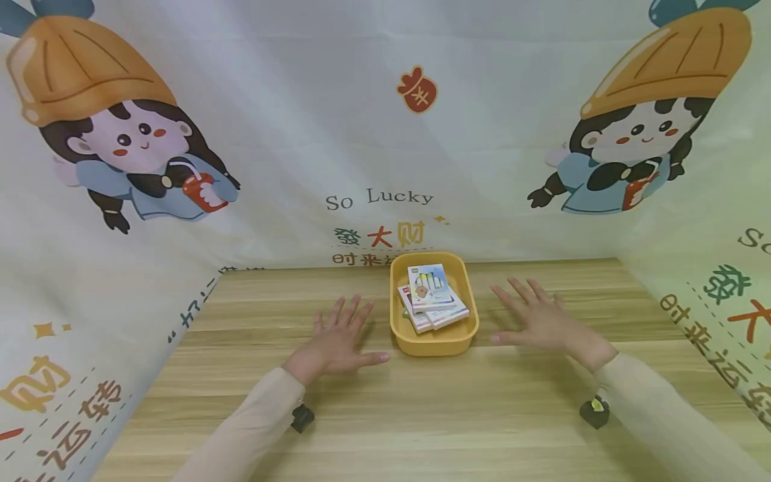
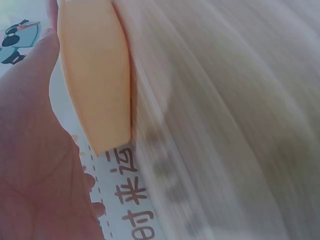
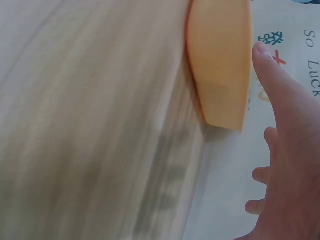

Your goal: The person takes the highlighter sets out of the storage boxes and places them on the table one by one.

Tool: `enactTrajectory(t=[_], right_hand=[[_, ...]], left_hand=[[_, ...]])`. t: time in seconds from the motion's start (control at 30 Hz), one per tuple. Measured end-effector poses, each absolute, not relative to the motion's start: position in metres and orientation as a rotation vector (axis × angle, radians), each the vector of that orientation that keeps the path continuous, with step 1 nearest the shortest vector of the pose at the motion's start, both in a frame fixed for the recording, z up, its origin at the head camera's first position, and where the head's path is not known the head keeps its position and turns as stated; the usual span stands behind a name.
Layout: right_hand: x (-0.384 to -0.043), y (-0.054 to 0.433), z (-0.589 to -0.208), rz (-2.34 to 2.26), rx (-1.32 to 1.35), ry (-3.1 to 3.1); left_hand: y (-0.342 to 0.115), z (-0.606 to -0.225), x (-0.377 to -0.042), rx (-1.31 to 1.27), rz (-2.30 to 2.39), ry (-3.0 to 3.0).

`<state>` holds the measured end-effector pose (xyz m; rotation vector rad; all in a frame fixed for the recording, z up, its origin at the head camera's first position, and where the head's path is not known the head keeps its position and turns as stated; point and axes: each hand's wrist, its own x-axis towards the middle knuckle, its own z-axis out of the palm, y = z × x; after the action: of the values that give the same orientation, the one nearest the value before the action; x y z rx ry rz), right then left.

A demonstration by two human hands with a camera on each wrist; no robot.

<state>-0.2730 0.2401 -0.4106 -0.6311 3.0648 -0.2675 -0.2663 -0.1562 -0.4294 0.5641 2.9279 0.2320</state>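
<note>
A yellow plastic basket stands on the table near the back wall. Inside it lie small flat white boxes with colourful print, stacked askew on one another. To the basket's left, my left hand is held palm down with fingers spread, its thumb pointing at the basket's side. My right hand mirrors it on the right, also spread and holding nothing. Both wrist views show the basket's outer wall beyond the thumb, with a gap between; the white boxes are hidden there.
The wood-grain table reaches to a pale printed cloth that hangs behind and on both sides. Small dark wrist-worn devices hang below the sleeves. The basket stands close to the back cloth.
</note>
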Motion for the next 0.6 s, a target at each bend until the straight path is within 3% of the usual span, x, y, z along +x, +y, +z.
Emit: enactTrajectory(t=[0.6], right_hand=[[-0.310,0.188,-0.383,-0.300,-0.760,2.992]], left_hand=[[-0.125,-0.418,-0.267,0.580,0.250,2.941]])
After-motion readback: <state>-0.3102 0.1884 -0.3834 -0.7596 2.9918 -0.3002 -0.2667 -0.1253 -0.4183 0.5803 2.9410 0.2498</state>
